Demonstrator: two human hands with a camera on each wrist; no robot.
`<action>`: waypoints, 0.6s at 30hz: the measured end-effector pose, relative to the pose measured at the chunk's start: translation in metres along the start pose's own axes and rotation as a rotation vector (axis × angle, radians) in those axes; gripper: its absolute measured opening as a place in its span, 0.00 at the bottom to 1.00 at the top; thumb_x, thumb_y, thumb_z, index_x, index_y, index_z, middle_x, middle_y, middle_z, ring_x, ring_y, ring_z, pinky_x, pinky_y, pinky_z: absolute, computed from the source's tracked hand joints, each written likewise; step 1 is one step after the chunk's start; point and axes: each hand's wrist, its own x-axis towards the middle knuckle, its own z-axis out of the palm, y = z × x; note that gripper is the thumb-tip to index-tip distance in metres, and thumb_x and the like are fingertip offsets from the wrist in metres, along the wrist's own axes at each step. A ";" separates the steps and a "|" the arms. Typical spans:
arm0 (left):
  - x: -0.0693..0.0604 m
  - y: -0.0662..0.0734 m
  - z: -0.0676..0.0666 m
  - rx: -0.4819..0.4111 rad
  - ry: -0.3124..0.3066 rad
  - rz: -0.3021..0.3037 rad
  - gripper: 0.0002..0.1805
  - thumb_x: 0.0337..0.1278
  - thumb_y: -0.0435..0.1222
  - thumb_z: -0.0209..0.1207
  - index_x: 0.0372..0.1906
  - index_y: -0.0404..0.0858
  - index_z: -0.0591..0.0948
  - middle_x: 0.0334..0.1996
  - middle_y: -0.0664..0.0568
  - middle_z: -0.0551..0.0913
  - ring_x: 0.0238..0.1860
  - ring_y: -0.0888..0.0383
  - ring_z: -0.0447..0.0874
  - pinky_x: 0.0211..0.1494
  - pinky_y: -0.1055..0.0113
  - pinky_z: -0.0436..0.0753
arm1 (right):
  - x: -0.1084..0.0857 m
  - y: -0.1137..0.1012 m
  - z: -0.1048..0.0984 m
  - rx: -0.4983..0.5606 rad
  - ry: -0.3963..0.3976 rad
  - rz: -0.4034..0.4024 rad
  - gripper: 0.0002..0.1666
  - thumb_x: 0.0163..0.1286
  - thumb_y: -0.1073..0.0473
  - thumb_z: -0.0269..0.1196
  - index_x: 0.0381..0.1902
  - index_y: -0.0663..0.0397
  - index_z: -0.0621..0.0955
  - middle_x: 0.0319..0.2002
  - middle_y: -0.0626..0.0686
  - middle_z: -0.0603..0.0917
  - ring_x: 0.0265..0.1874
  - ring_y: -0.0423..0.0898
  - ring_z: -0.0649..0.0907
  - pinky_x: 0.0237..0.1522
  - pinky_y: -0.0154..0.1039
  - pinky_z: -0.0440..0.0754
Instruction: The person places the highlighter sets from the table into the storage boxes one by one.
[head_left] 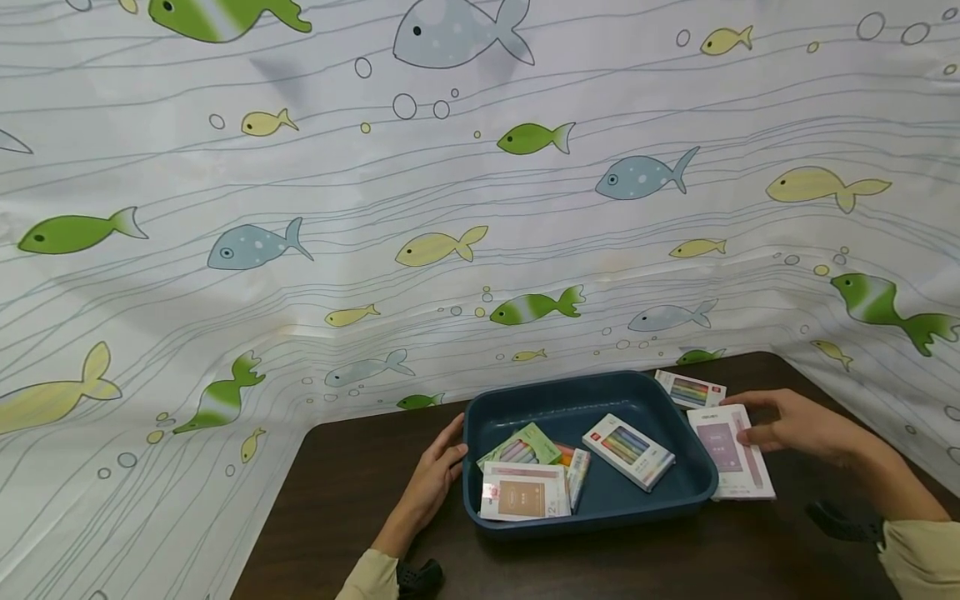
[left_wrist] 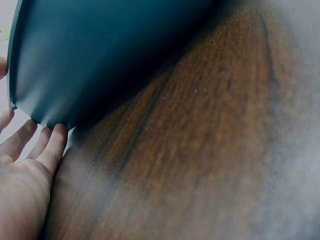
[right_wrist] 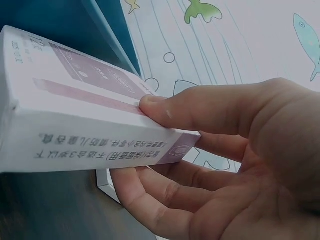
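Note:
A dark blue plastic bin [head_left: 592,521] stands on the table, holding several small packs. My left hand [head_left: 433,475] touches the bin's left side; in the left wrist view its fingertips [left_wrist: 59,131] rest against the outer wall. My right hand [head_left: 806,429] grips a flat white box with a purple panel [head_left: 723,450] beside the bin's right end. The right wrist view shows the thumb on that white box's [right_wrist: 85,120] printed face and the fingers beneath. Inside the bin lie a crayon box [head_left: 628,452], a green pack [head_left: 528,446], an orange-edged pack [head_left: 577,475] and a white box with a brown panel [head_left: 525,493].
Another white box with a window of coloured sticks [head_left: 690,390] lies behind the held box, near the bin's back right corner. A fish-patterned sheet [head_left: 450,333] rises along the back and sides of the dark wood table [head_left: 337,483].

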 end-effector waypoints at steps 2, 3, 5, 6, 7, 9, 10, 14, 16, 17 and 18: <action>0.001 0.000 0.000 0.004 -0.002 0.003 0.33 0.79 0.40 0.52 0.82 0.51 0.56 0.80 0.48 0.49 0.76 0.45 0.55 0.72 0.48 0.64 | 0.001 0.001 -0.001 -0.001 0.006 0.009 0.40 0.68 0.63 0.69 0.71 0.76 0.66 0.58 0.71 0.74 0.43 0.57 0.82 0.42 0.49 0.86; 0.001 0.000 0.000 0.006 -0.002 0.005 0.33 0.79 0.40 0.52 0.82 0.50 0.56 0.80 0.48 0.48 0.76 0.44 0.54 0.72 0.47 0.63 | 0.001 0.001 -0.002 -0.004 0.009 0.011 0.40 0.68 0.63 0.69 0.71 0.76 0.66 0.58 0.70 0.75 0.43 0.57 0.82 0.42 0.49 0.86; 0.002 -0.001 0.000 0.013 -0.001 0.003 0.34 0.79 0.40 0.51 0.82 0.50 0.56 0.80 0.47 0.48 0.77 0.44 0.53 0.72 0.46 0.62 | 0.001 0.000 -0.002 -0.012 0.015 0.016 0.40 0.69 0.62 0.69 0.71 0.75 0.66 0.57 0.68 0.75 0.43 0.56 0.82 0.43 0.49 0.86; 0.002 -0.001 0.000 0.016 -0.005 0.008 0.34 0.79 0.40 0.51 0.82 0.49 0.55 0.80 0.46 0.47 0.77 0.43 0.51 0.72 0.44 0.61 | 0.001 0.000 -0.002 -0.016 0.018 0.019 0.40 0.69 0.62 0.69 0.71 0.75 0.65 0.57 0.68 0.76 0.43 0.56 0.82 0.43 0.49 0.85; 0.002 -0.001 0.000 0.016 -0.003 0.006 0.34 0.79 0.40 0.51 0.82 0.50 0.55 0.80 0.46 0.47 0.77 0.43 0.51 0.72 0.44 0.60 | 0.001 0.000 -0.002 -0.021 0.022 0.021 0.41 0.68 0.61 0.69 0.71 0.75 0.65 0.56 0.67 0.76 0.43 0.56 0.82 0.43 0.49 0.85; 0.002 -0.001 -0.001 0.015 0.004 0.000 0.34 0.79 0.41 0.52 0.82 0.51 0.56 0.80 0.47 0.48 0.77 0.44 0.52 0.72 0.44 0.60 | 0.001 -0.001 -0.002 -0.030 0.027 0.023 0.41 0.68 0.61 0.69 0.71 0.74 0.66 0.56 0.67 0.76 0.43 0.56 0.82 0.43 0.49 0.85; 0.002 -0.001 -0.001 0.013 0.006 -0.004 0.34 0.79 0.41 0.52 0.82 0.51 0.57 0.80 0.48 0.48 0.77 0.44 0.52 0.72 0.45 0.61 | 0.000 -0.002 -0.001 -0.032 0.028 0.024 0.41 0.68 0.60 0.69 0.71 0.75 0.66 0.56 0.67 0.76 0.43 0.56 0.82 0.43 0.49 0.85; 0.001 0.000 0.000 0.003 0.012 -0.008 0.34 0.78 0.41 0.54 0.82 0.52 0.57 0.80 0.49 0.49 0.76 0.45 0.55 0.72 0.46 0.62 | -0.001 -0.005 -0.002 -0.028 0.032 0.023 0.41 0.68 0.61 0.69 0.71 0.76 0.65 0.56 0.68 0.76 0.42 0.56 0.83 0.43 0.49 0.86; 0.001 0.000 0.000 0.002 0.011 -0.009 0.34 0.78 0.41 0.54 0.82 0.52 0.57 0.80 0.50 0.49 0.76 0.45 0.56 0.72 0.48 0.63 | -0.002 -0.006 -0.002 -0.029 0.034 0.025 0.41 0.68 0.61 0.69 0.71 0.76 0.65 0.57 0.69 0.75 0.42 0.56 0.83 0.42 0.49 0.86; 0.001 0.000 0.000 0.002 0.011 -0.008 0.34 0.78 0.41 0.53 0.82 0.52 0.57 0.80 0.49 0.49 0.76 0.45 0.56 0.72 0.48 0.63 | -0.003 -0.007 -0.002 -0.028 0.035 0.026 0.41 0.68 0.61 0.69 0.71 0.76 0.66 0.57 0.69 0.75 0.42 0.56 0.83 0.42 0.49 0.86; 0.001 0.001 0.000 0.002 0.011 -0.007 0.34 0.78 0.41 0.53 0.82 0.52 0.57 0.80 0.49 0.49 0.76 0.45 0.56 0.72 0.48 0.63 | -0.003 -0.008 -0.003 -0.026 0.035 0.027 0.41 0.68 0.61 0.69 0.71 0.76 0.65 0.57 0.69 0.75 0.42 0.56 0.82 0.42 0.49 0.86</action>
